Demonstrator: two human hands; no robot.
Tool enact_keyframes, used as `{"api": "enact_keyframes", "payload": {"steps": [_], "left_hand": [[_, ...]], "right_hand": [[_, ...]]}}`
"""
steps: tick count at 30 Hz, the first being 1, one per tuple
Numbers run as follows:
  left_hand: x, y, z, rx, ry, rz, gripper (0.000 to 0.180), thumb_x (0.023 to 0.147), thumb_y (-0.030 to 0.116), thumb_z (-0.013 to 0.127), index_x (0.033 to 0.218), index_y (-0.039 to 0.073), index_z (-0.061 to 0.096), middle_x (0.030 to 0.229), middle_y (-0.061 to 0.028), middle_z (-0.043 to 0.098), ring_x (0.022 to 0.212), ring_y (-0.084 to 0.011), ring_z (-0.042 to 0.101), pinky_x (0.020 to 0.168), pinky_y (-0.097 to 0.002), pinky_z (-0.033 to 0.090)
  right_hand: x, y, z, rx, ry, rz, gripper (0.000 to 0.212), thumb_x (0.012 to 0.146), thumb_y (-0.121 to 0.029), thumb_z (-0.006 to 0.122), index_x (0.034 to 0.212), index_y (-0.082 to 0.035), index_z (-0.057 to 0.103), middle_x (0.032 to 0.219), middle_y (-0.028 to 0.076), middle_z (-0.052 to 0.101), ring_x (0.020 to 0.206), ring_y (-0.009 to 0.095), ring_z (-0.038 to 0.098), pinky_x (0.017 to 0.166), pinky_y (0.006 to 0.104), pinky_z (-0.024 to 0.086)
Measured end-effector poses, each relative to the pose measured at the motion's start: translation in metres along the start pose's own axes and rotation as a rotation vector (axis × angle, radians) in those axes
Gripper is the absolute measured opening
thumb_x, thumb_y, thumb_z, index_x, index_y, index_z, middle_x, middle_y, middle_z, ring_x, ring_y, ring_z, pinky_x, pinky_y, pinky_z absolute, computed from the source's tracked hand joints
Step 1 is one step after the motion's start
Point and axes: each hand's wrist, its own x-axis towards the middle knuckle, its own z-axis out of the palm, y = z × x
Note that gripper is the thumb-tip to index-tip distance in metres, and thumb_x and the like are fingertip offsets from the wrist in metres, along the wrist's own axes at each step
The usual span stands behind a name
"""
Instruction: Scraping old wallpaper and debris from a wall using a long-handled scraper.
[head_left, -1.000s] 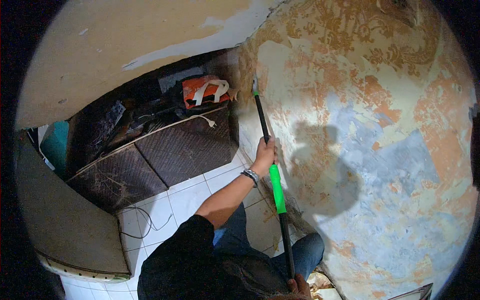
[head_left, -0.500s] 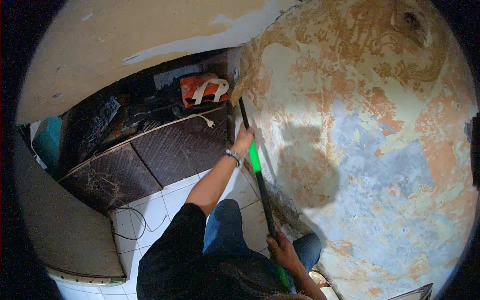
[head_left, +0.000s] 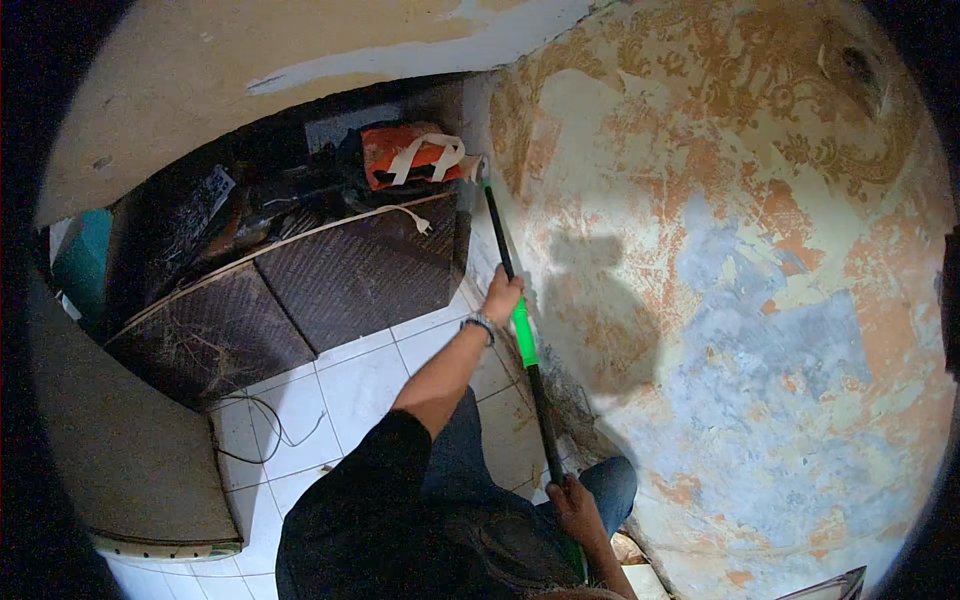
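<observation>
Two hands grip one long pole (head_left: 520, 330) – black with a bright green sleeve partway along – and it runs up the picture close along the worn wall (head_left: 720, 300). Your left hand (head_left: 502, 296) is stretched far out in front, arm nearly straight, fingers wrapped around the shaft just above the green section; a bracelet (head_left: 481, 324) sits at that wrist. Your right hand (head_left: 575, 503) is drawn in low near your knee, closed on the pole's near end, so the two hands sit well apart along the shaft.

The far tip reaches the corner where the wall meets a dark woven cabinet (head_left: 300, 290). There is a small pale head (head_left: 478, 168) on that tip – likely a roller, but it is too small to be sure, and whether it touches the wall is hard to judge. An orange bag (head_left: 410, 155) with pale straps lies on the cabinet just beside it. Your dark sleeve hides the left elbow, and the pole's lowest end is lost behind your right hand and jeans. White floor tiles (head_left: 350, 390) show below the cabinet.
</observation>
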Motion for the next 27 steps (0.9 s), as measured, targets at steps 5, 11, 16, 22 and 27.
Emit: {"api": "enact_keyframes", "payload": {"steps": [5,11,16,22,27], "left_hand": [[-0.018,-0.004,0.002,0.106,-0.041,0.018,0.042,0.095,0.013,0.047,0.132,0.001,0.031,0.075,-0.0082,0.053,0.054,-0.0199,0.058,0.046,-0.0353,0.049],[-0.01,0.026,0.021,0.005,0.067,0.032,0.02,0.093,0.017,0.048,0.109,0.006,0.042,0.074,-0.0083,0.051,0.05,-0.0199,0.055,0.043,-0.0354,0.048],[0.061,-0.003,-0.053,0.551,0.207,0.088,0.031,0.093,0.024,0.047,0.109,-0.002,0.049,0.083,-0.0145,0.061,0.065,-0.0285,0.06,0.064,-0.0438,0.052],[-0.07,-0.114,-0.008,-0.133,-0.055,0.051,0.024,0.098,0.021,0.048,0.116,0.009,0.037,0.075,-0.0038,0.046,0.061,-0.015,0.055,0.052,-0.0318,0.049],[-0.207,-0.007,0.089,-0.317,-0.204,0.09,0.036,0.1,0.024,0.044,0.131,0.012,0.029,0.082,-0.0031,0.046,0.058,-0.0117,0.052,0.049,-0.0288,0.048]], "right_hand": [[-0.026,0.029,0.013,0.05,0.069,-0.056,0.033,0.094,-0.031,0.054,0.097,0.001,0.053,0.073,0.018,0.057,0.069,0.032,0.056,0.063,0.0413,0.043],[-0.023,-0.023,-0.014,-0.028,0.045,-0.015,0.037,0.095,-0.035,0.051,0.1,0.001,0.052,0.081,0.025,0.063,0.079,0.041,0.063,0.069,0.045,0.047],[0.042,-0.028,0.013,0.065,-0.092,-0.051,0.033,0.095,-0.034,0.051,0.094,-0.001,0.053,0.07,0.014,0.056,0.066,0.027,0.056,0.06,0.0421,0.042],[-0.064,0.085,0.002,-0.164,0.027,-0.05,0.04,0.095,-0.034,0.051,0.115,0.0,0.055,0.073,0.01,0.06,0.06,0.014,0.055,0.055,0.0292,0.043],[-0.17,0.244,0.042,-0.008,0.089,0.181,0.043,0.093,-0.021,0.06,0.124,0.007,0.051,0.115,0.029,0.059,0.099,0.036,0.06,0.081,0.0416,0.049]]}}
